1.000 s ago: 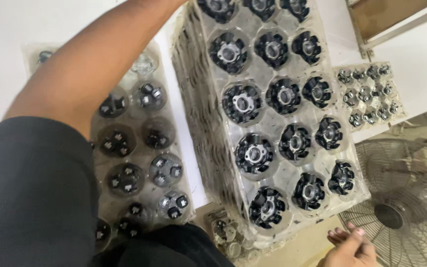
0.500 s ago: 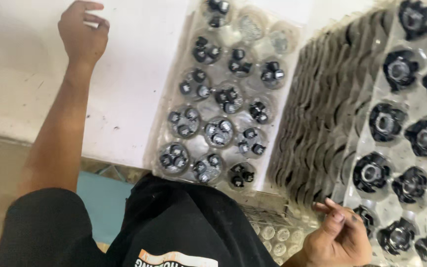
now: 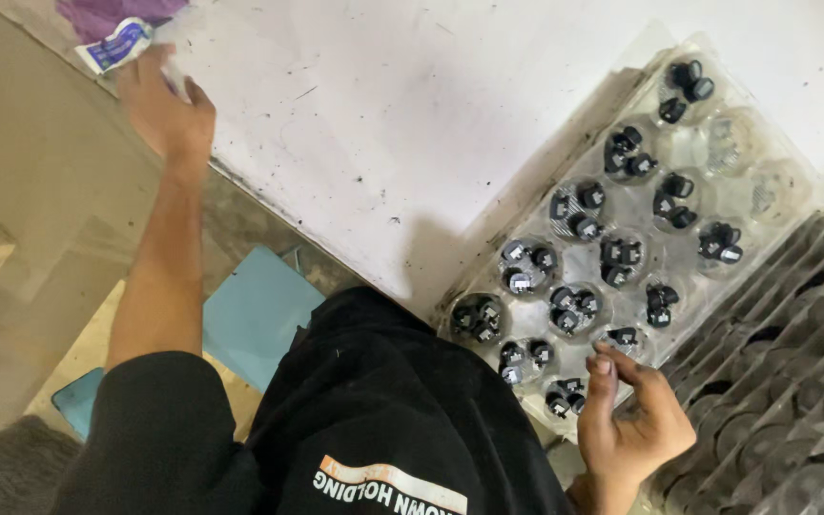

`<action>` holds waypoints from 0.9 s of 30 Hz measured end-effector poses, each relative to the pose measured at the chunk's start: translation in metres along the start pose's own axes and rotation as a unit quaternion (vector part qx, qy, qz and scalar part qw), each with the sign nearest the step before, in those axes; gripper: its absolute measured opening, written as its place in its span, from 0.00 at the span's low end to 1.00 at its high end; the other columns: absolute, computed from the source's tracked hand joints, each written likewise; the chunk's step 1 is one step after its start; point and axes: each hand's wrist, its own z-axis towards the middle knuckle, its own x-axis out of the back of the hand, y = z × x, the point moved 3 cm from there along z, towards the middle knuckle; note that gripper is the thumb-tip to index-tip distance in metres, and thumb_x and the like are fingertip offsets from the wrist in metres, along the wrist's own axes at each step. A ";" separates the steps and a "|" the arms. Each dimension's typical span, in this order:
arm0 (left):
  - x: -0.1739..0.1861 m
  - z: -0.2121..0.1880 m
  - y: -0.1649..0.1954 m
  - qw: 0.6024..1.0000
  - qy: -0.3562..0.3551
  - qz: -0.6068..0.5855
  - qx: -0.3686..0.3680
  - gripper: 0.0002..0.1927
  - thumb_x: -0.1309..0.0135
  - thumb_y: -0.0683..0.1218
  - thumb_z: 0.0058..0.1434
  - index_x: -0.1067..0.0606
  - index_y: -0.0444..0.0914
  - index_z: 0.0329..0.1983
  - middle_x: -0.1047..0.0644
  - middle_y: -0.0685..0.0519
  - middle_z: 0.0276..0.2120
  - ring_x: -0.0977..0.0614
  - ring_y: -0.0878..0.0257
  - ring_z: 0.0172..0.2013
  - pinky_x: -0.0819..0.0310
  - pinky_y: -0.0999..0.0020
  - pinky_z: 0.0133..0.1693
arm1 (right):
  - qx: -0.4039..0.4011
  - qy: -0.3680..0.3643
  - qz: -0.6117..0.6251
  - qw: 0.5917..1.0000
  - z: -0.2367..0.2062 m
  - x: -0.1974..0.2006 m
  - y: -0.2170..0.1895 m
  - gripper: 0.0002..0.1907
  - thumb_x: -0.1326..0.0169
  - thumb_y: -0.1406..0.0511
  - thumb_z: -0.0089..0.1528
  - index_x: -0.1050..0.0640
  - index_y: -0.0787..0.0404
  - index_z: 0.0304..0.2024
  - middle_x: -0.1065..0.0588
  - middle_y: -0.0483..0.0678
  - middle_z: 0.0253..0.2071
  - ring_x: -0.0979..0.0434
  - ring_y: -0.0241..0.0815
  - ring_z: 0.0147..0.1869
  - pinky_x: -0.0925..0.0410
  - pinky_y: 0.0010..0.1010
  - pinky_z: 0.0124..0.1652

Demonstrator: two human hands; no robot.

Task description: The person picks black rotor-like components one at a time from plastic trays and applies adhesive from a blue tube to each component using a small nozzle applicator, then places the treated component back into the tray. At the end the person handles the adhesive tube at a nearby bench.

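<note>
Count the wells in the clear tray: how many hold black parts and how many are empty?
Wells with black parts: 13
Empty wells: 2
Total: 15 wells in the clear tray

My view has swung left off the tall stack of trays, now only at the right edge. My left hand has stretched across the white worktop to a small packet at its far corner, while my right hand has come to the clear tray of black parts.
</note>
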 end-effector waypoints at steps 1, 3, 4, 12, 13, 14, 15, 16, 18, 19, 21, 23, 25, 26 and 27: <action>0.001 0.013 -0.015 1.000 0.012 0.022 -0.015 0.26 0.36 0.36 0.54 0.25 0.41 0.57 0.25 0.44 0.50 0.24 0.45 0.50 0.29 0.51 0.51 | 0.031 -0.020 -0.018 0.999 0.008 -0.008 -0.008 0.04 0.40 0.71 0.70 0.19 0.69 0.41 0.19 0.52 0.36 0.19 0.37 0.37 0.29 0.22 0.42; 0.001 0.029 -0.038 0.996 0.021 0.068 -0.049 0.27 0.36 0.36 0.53 0.25 0.39 0.57 0.24 0.43 0.52 0.26 0.40 0.52 0.32 0.48 0.52 | 0.063 -0.056 -0.038 0.996 0.021 -0.023 -0.023 0.02 0.39 0.71 0.67 0.19 0.66 0.40 0.19 0.50 0.38 0.19 0.38 0.37 0.30 0.23 0.42; 0.000 0.036 -0.048 0.993 0.020 0.093 -0.069 0.27 0.36 0.36 0.53 0.25 0.38 0.58 0.24 0.43 0.53 0.27 0.38 0.53 0.33 0.46 0.53 | 0.064 -0.070 -0.040 0.995 0.027 -0.031 -0.029 0.02 0.38 0.71 0.66 0.19 0.65 0.41 0.19 0.50 0.38 0.20 0.38 0.36 0.30 0.24 0.41; -0.021 0.063 -0.080 0.983 -0.053 0.161 -0.065 0.18 0.31 0.42 0.55 0.22 0.34 0.48 0.22 0.41 0.47 0.25 0.40 0.52 0.36 0.46 0.56 | 0.093 -0.134 -0.050 0.985 0.046 -0.072 -0.060 0.06 0.36 0.73 0.61 0.17 0.62 0.40 0.22 0.49 0.31 0.23 0.44 0.32 0.32 0.31 0.36; -0.022 0.065 -0.076 0.977 -0.060 0.192 -0.071 0.15 0.31 0.42 0.58 0.22 0.34 0.45 0.22 0.41 0.45 0.23 0.41 0.50 0.33 0.48 0.54 | 0.099 -0.136 -0.053 0.984 0.047 -0.071 -0.061 0.06 0.36 0.73 0.61 0.17 0.61 0.40 0.22 0.49 0.31 0.23 0.44 0.32 0.32 0.32 0.36; -0.027 0.063 -0.064 0.970 -0.068 0.220 -0.079 0.13 0.32 0.43 0.60 0.22 0.33 0.42 0.21 0.41 0.43 0.22 0.42 0.49 0.30 0.50 0.51 | 0.104 -0.137 -0.058 0.984 0.048 -0.069 -0.060 0.06 0.36 0.73 0.60 0.17 0.61 0.40 0.22 0.49 0.31 0.24 0.45 0.32 0.32 0.32 0.36; -0.027 0.064 -0.059 0.969 -0.144 0.201 -0.026 0.16 0.30 0.42 0.55 0.21 0.34 0.44 0.22 0.40 0.44 0.21 0.42 0.47 0.27 0.51 0.48 | 0.108 -0.134 -0.048 0.984 0.049 -0.067 -0.058 0.06 0.36 0.73 0.60 0.17 0.62 0.39 0.22 0.49 0.32 0.23 0.45 0.32 0.32 0.32 0.36; -0.021 0.060 -0.054 0.959 -0.219 0.180 0.025 0.20 0.29 0.42 0.49 0.20 0.35 0.45 0.22 0.40 0.44 0.20 0.41 0.45 0.25 0.52 0.45 | 0.111 -0.129 -0.040 0.985 0.050 -0.064 -0.055 0.05 0.37 0.73 0.60 0.17 0.62 0.39 0.22 0.48 0.32 0.23 0.44 0.32 0.32 0.31 0.36; -0.019 0.029 -0.012 0.980 -0.190 0.057 0.009 0.18 0.34 0.40 0.55 0.21 0.35 0.49 0.22 0.42 0.46 0.21 0.44 0.47 0.26 0.53 0.48 | 0.112 -0.117 -0.028 0.986 0.048 -0.054 -0.044 0.04 0.37 0.73 0.60 0.19 0.63 0.37 0.21 0.49 0.32 0.23 0.44 0.32 0.32 0.30 0.36; -0.016 0.018 0.010 0.985 -0.173 -0.005 0.001 0.16 0.36 0.40 0.58 0.21 0.36 0.50 0.22 0.44 0.47 0.21 0.46 0.48 0.27 0.54 0.49 | 0.112 -0.106 -0.020 0.988 0.046 -0.051 -0.037 0.04 0.37 0.74 0.60 0.20 0.63 0.36 0.21 0.49 0.32 0.23 0.43 0.32 0.32 0.30 0.35; -0.002 -0.001 0.052 0.983 -0.137 -0.123 -0.011 0.14 0.41 0.38 0.64 0.22 0.36 0.54 0.22 0.47 0.49 0.21 0.49 0.50 0.28 0.55 0.52 | 0.081 -0.101 -0.008 0.992 0.040 -0.048 -0.017 0.04 0.37 0.73 0.60 0.20 0.64 0.36 0.20 0.50 0.32 0.22 0.43 0.32 0.31 0.29 0.35; 0.018 -0.028 0.094 0.975 -0.114 -0.185 -0.056 0.13 0.44 0.36 0.65 0.22 0.36 0.53 0.23 0.48 0.49 0.22 0.51 0.51 0.29 0.55 0.54 | 0.020 -0.115 0.003 0.993 0.030 -0.050 0.008 0.04 0.37 0.73 0.61 0.17 0.65 0.39 0.21 0.51 0.32 0.20 0.43 0.33 0.31 0.28 0.36; 0.028 -0.066 0.150 0.966 -0.114 -0.149 -0.177 0.14 0.40 0.31 0.56 0.18 0.34 0.45 0.23 0.47 0.45 0.25 0.50 0.48 0.32 0.53 0.52 | -0.149 -0.207 0.181 0.950 0.017 -0.065 0.040 0.10 0.42 0.65 0.66 0.18 0.67 0.42 0.20 0.52 0.33 0.20 0.42 0.36 0.28 0.29 0.39; 0.024 -0.089 0.188 0.946 -0.095 -0.211 -0.229 0.11 0.32 0.33 0.61 0.18 0.36 0.44 0.27 0.48 0.44 0.28 0.51 0.50 0.34 0.56 0.51 | -0.228 -0.248 0.269 0.902 0.009 -0.073 0.056 0.15 0.44 0.61 0.69 0.18 0.68 0.44 0.19 0.52 0.34 0.20 0.42 0.38 0.27 0.29 0.41; 0.026 -0.112 0.214 0.939 -0.178 -0.236 -0.178 0.15 0.34 0.32 0.57 0.17 0.40 0.46 0.28 0.48 0.44 0.27 0.54 0.50 0.32 0.60 0.51 | -0.289 -0.272 0.348 0.849 0.002 -0.078 0.071 0.22 0.49 0.55 0.70 0.19 0.69 0.44 0.19 0.53 0.34 0.19 0.43 0.37 0.26 0.31 0.40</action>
